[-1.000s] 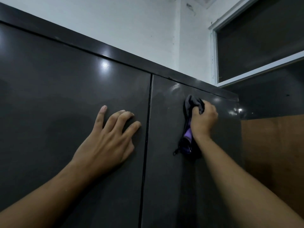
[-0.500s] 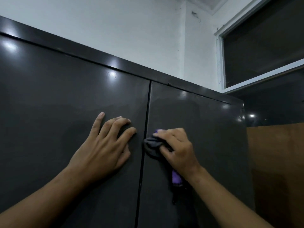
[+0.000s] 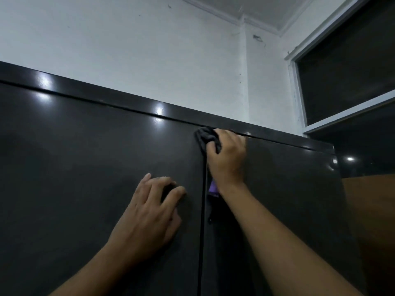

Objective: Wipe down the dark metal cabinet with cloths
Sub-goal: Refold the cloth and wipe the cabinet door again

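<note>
Your right hand [image 3: 227, 159] grips a bunched dark cloth [image 3: 206, 136], fingers curled tight round it; it presses the cloth onto the cabinet [image 3: 85, 167] at the head of the door seam [image 3: 202, 231], just under the top rail [image 3: 128, 101]; bunched like that it likely pushes into the corner better. A purple tail [image 3: 213, 188] of the cloth hangs below the wrist. Below and left of the grip, your left hand [image 3: 149, 214] rests on the left door, fingers spread, holding nothing; probably a brace for door and body; thumb contact is hard to tell in this dim view. Above the grip is the white wall [image 3: 149, 50]; well to its right are a dark window [image 3: 352, 60] and a brown panel [image 3: 372, 221]. Only the rail's lip stands in the cloth's way upward.
</note>
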Demonstrator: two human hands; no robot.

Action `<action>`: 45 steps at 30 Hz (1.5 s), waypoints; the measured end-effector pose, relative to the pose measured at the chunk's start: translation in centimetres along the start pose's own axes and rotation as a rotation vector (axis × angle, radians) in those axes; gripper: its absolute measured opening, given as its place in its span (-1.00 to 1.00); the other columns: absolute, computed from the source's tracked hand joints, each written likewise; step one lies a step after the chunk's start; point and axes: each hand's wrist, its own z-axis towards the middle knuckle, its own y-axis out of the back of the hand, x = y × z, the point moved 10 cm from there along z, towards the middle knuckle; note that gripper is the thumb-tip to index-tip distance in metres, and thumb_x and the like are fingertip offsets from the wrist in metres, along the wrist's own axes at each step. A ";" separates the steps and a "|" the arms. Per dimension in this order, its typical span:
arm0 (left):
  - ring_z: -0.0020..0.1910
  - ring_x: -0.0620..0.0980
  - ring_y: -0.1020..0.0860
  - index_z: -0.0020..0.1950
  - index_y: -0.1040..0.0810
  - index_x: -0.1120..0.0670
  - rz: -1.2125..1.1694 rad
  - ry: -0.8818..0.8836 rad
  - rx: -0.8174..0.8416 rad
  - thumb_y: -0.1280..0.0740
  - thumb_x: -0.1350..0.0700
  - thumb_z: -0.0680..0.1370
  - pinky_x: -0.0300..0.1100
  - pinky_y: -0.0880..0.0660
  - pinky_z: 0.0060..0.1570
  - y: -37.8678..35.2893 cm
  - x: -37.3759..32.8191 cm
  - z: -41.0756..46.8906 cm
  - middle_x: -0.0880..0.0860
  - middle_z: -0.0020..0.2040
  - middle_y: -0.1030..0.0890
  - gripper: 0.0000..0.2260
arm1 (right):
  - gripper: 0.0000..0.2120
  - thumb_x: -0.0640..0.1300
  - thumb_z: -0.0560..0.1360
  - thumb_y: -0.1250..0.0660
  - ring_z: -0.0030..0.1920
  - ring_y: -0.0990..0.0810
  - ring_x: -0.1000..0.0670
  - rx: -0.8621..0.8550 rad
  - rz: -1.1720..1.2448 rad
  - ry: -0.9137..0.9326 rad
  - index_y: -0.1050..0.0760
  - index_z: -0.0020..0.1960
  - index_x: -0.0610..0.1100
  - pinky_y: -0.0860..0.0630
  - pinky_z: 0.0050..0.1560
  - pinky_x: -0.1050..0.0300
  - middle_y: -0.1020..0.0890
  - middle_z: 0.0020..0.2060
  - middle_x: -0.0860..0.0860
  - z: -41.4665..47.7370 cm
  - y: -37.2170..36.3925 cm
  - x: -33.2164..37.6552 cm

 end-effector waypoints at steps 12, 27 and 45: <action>0.22 0.21 -0.40 0.23 -0.51 0.11 0.057 0.067 0.052 -0.15 0.02 0.53 0.08 -0.42 0.28 2.8 4.5 -1.6 0.14 0.19 -0.46 -0.65 | -0.85 -0.21 0.42 -0.42 -0.07 -0.50 -0.05 0.357 0.237 0.608 -0.68 -0.03 -0.20 -0.39 0.10 0.19 -0.69 -0.06 -0.07 -8.8 1.5 5.1; 0.28 0.18 -0.38 0.30 -0.53 0.17 0.146 0.001 0.134 -0.15 0.02 0.58 -0.12 0.00 0.55 2.7 4.8 -2.7 0.20 0.29 -0.42 -0.61 | -0.74 -0.28 0.42 -0.43 0.00 -0.54 -0.11 0.317 0.260 0.538 -0.66 0.11 -0.18 -0.39 0.16 0.17 -0.68 0.09 -0.06 -8.2 -1.3 10.1; 0.25 0.12 -0.49 0.31 -0.56 0.09 0.097 -0.076 0.150 -0.20 0.04 0.59 0.04 -0.31 0.44 2.6 5.3 -4.2 0.10 0.29 -0.53 -0.66 | -0.78 -0.27 0.41 -0.45 -0.03 -0.57 -0.01 0.385 0.355 0.631 -0.69 0.06 -0.19 -0.41 0.10 0.20 -0.71 0.03 -0.03 -6.0 -4.1 14.3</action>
